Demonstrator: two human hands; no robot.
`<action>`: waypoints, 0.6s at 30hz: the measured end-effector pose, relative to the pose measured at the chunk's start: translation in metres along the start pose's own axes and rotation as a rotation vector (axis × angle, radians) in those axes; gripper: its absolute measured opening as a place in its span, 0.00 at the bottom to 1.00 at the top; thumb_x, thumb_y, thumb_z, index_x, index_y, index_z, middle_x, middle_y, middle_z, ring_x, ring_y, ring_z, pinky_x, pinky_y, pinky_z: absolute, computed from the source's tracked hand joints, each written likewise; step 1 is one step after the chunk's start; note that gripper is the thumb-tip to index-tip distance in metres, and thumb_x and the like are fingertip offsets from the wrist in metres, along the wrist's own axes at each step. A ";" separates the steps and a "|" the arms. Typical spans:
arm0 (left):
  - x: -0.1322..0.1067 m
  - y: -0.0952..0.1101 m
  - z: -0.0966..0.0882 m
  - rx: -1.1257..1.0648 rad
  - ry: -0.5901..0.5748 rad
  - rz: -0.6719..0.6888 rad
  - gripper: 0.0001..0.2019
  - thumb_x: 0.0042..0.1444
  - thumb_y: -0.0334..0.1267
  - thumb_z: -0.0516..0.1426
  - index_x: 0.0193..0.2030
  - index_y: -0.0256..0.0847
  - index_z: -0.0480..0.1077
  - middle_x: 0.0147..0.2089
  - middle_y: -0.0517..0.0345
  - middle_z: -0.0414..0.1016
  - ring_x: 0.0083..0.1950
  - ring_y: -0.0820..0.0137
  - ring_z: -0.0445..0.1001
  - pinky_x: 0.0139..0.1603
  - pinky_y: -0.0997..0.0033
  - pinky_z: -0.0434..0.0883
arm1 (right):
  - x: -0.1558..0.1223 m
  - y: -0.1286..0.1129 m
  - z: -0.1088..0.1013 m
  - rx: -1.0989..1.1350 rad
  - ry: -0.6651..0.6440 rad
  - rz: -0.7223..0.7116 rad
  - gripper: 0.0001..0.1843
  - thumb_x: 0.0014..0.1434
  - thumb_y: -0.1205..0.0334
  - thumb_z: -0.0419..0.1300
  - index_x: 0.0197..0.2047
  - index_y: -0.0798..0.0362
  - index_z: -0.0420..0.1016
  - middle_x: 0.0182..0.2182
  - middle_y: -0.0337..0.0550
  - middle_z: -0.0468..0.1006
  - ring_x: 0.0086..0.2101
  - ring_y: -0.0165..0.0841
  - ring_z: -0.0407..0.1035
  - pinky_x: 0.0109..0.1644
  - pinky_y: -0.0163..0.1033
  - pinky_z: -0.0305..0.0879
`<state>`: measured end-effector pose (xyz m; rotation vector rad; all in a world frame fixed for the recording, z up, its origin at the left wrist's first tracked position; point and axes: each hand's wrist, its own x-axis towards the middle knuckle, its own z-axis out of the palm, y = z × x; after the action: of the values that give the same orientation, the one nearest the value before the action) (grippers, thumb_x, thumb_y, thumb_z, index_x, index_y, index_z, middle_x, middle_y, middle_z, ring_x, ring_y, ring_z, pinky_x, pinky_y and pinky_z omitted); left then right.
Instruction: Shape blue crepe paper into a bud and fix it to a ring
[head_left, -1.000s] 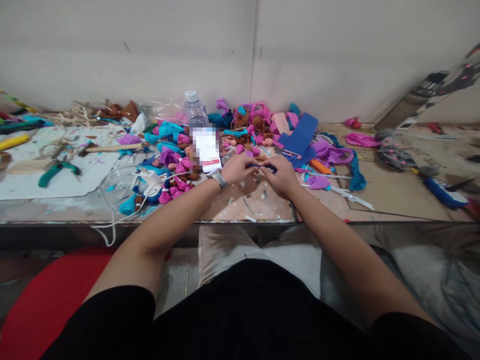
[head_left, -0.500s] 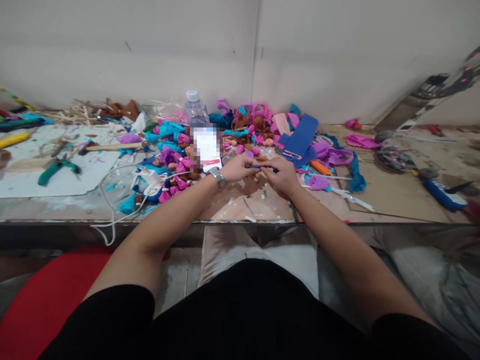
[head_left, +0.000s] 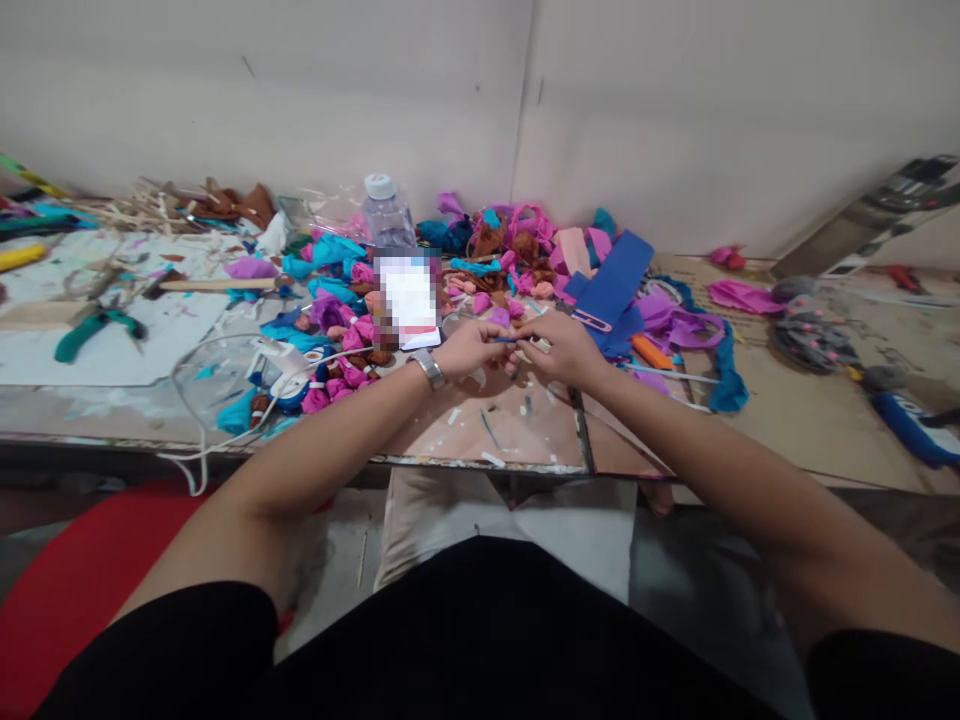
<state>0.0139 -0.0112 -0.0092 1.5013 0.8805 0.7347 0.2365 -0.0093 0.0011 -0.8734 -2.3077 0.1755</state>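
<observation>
My left hand (head_left: pixel 466 350), with a metal watch (head_left: pixel 429 369) at the wrist, pinches one end of a small, thin dark blue strip (head_left: pixel 506 340). The fingers of my right hand (head_left: pixel 561 347) close on its other end, so both hands meet over the bench. A pale bit shows between the right fingers, too small to name. Just beyond the left hand lies a phone (head_left: pixel 409 295) with a lit, partly blurred screen. Wide dark blue paper strips (head_left: pixel 611 280) lie beyond the right hand, with a pink paper clip (head_left: pixel 592 321) on them.
Crumpled pink, blue and brown paper pieces (head_left: pixel 341 320) heap around the phone. A plastic bottle (head_left: pixel 388 215) stands behind. To the left are a white charger with cable (head_left: pixel 281 365), a hammer (head_left: pixel 217 285) and green-handled pliers (head_left: pixel 82 338). An orange cutter (head_left: pixel 651 351) lies right.
The view has shifted slightly, moving the bench's right side rightward. Both hands stay together on the blue strip, with small finger changes. My right forearm now covers the white-handled tool seen earlier.
</observation>
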 end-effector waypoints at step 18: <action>0.003 -0.009 0.017 -0.229 0.078 -0.071 0.21 0.55 0.50 0.73 0.41 0.32 0.80 0.33 0.50 0.84 0.32 0.70 0.83 0.36 0.73 0.82 | -0.016 0.025 0.011 0.115 0.152 -0.228 0.08 0.69 0.67 0.66 0.50 0.51 0.81 0.39 0.45 0.89 0.40 0.38 0.82 0.45 0.47 0.73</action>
<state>0.0289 -0.0173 -0.0201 1.2399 0.8722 0.8179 0.2523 0.0012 -0.0248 -0.5426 -2.2099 0.1361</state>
